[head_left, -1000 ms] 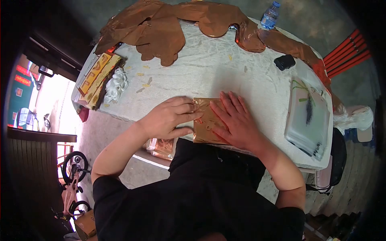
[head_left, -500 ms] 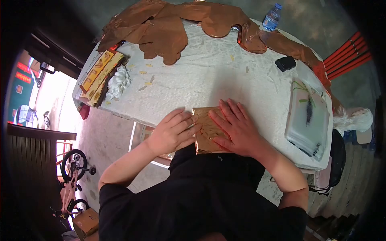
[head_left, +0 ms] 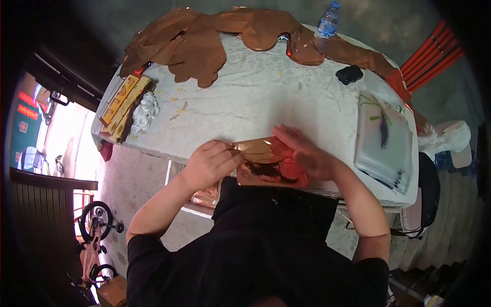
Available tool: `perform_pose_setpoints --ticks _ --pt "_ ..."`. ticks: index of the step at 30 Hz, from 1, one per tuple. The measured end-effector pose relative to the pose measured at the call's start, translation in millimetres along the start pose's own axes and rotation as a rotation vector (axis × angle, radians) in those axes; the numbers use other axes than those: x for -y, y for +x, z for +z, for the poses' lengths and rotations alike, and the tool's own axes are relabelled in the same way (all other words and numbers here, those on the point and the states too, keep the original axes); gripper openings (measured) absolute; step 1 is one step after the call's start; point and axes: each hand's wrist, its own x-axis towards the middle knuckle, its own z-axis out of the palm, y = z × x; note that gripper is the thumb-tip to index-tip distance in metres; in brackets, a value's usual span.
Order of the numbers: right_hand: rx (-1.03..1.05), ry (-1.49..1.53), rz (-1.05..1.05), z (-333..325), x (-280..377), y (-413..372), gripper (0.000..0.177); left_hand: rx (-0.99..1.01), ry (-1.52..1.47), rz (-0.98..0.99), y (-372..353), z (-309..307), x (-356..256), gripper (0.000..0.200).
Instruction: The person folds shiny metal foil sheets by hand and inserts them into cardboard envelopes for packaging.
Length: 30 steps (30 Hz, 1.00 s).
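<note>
A square piece of shiny copper-coloured foil [head_left: 255,179] lies at the near edge of the table, its surface mirroring my right hand. My left hand [head_left: 212,165] has its fingers curled onto the foil's upper left edge and grips it there. At the foil's right side is my right hand [head_left: 309,153], tilted on its edge, slightly blurred, with the fingers stretched out and holding nothing. Under the sheet is the white-covered table [head_left: 220,112].
Brown foil sheets [head_left: 199,56] drape along the far edge by a water bottle [head_left: 329,19]. At left are yellow packets [head_left: 125,107] and a white bundle [head_left: 146,111]. A black object [head_left: 349,75] and clear plastic sleeves [head_left: 376,148] lie at right.
My right hand has lifted from lying flat on the foil and turned onto its edge at the right side. The foil has tilted and now mirrors it. The view has shifted slightly.
</note>
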Motion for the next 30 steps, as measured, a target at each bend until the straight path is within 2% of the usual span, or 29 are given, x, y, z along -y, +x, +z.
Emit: perform_pose_setpoints --ticks 1,2,3,4,5,6,7,8,9,10,11,12,13,15,17,21,24,26,27,28,30 --pt "0.022 0.072 -0.007 -7 -2 -1 0.088 -0.003 0.001 0.015 3 -1 2 0.025" --pt "0.007 0.066 -0.004 -12 -2 -4 0.088 -0.029 -0.100 -0.096 6 -2 2 0.024" --pt "0.022 0.377 0.029 -17 -1 -7 0.088 -0.055 -0.202 -0.207 10 -2 2 0.023" --pt "0.037 0.687 0.056 -23 -1 -9 0.087 -0.056 -0.204 -0.192 13 -3 2 0.023" --pt "-0.003 0.497 -0.009 -32 -4 -6 0.089 -0.087 -0.324 -0.332 17 -3 2 0.023" --pt "-0.017 0.490 -0.009 -36 -9 -4 0.089 -0.116 -0.445 -0.472 21 -4 1 0.023" --pt "-0.040 0.733 -0.060 -39 -11 -2 0.083 -0.077 -0.576 -0.726 24 -3 -4 0.013" --pt "-0.059 0.975 -0.115 -42 -12 0 0.077 -0.078 -0.577 -0.714 29 -1 -3 0.013" --pt "-0.152 0.889 0.067 -45 -13 1 0.063 -0.131 -0.814 -0.831 34 4 1 0.014" --pt "-0.160 0.883 0.066 -46 -10 5 0.063 -0.181 -1.056 -0.944 38 10 6 0.018" --pt "-0.211 0.891 0.183 -47 -8 8 0.058 -0.083 -1.005 -0.925 36 15 17 0.019" --pt "-0.264 0.898 0.300 -47 -6 11 0.054 -0.078 -1.008 -0.914 36 18 23 0.019" --pt "-0.314 0.888 0.317 -45 -6 15 0.044 -0.021 -1.072 -0.938 38 19 26 0.021" --pt "-0.343 0.897 0.304 -45 -7 19 0.045 0.048 -1.134 -0.954 45 20 27 0.022" --pt "-0.327 0.903 0.281 -46 -20 19 0.045 0.005 -1.289 -1.075 51 18 24 0.024" --pt "-0.372 0.988 0.237 -40 -32 23 0.044 0.061 -1.339 -1.120 52 18 31 0.023" --pt "-0.399 1.115 0.229 -44 -29 20 0.046 -0.017 -1.413 -1.132 58 25 28 0.022" --pt "-0.508 1.329 0.197 -44 -31 17 0.047 -0.169 -1.477 -1.108 59 35 30 0.020" --pt "-0.502 1.344 0.101 -42 -32 17 0.049 -0.268 -1.490 -1.090 62 40 30 0.020" --pt "-0.498 1.338 0.100 -40 -34 17 0.049 -0.275 -1.490 -1.086 65 45 30 0.020" --pt "-0.398 1.398 0.088 -38 -38 17 0.043 -0.416 -1.518 -1.031 72 55 31 0.019"
